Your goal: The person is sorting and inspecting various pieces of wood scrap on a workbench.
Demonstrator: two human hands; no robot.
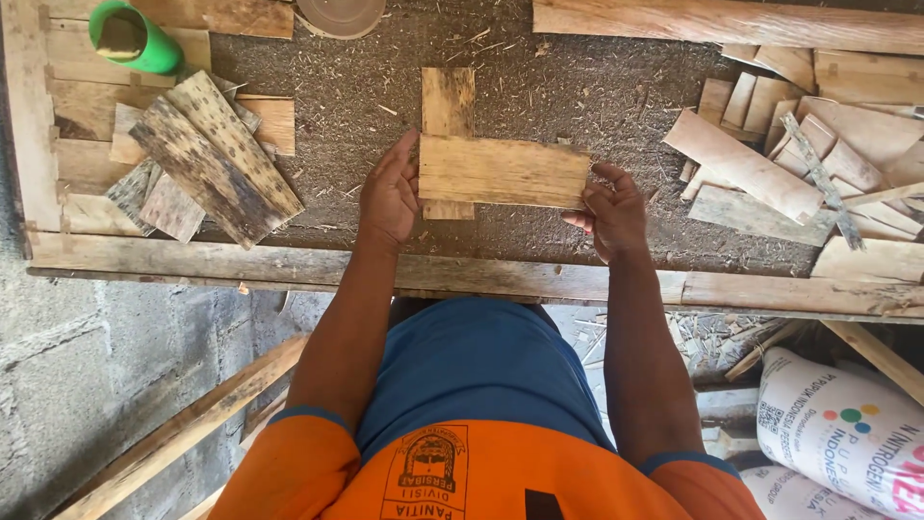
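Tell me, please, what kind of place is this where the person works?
Probably a simple woodworking shop. The left hand and right hand hold a flat wooden piece over a sawdust-covered workbench. Offcut piles lie on both sides, and a printed sack sits below.

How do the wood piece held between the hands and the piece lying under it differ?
The held wood piece lies crosswise, its long side left to right; the lower wood piece runs away from the person. The held one looks wider and cleaner; the lower one is narrower and dark-stained. Both are flat, pale offcuts.
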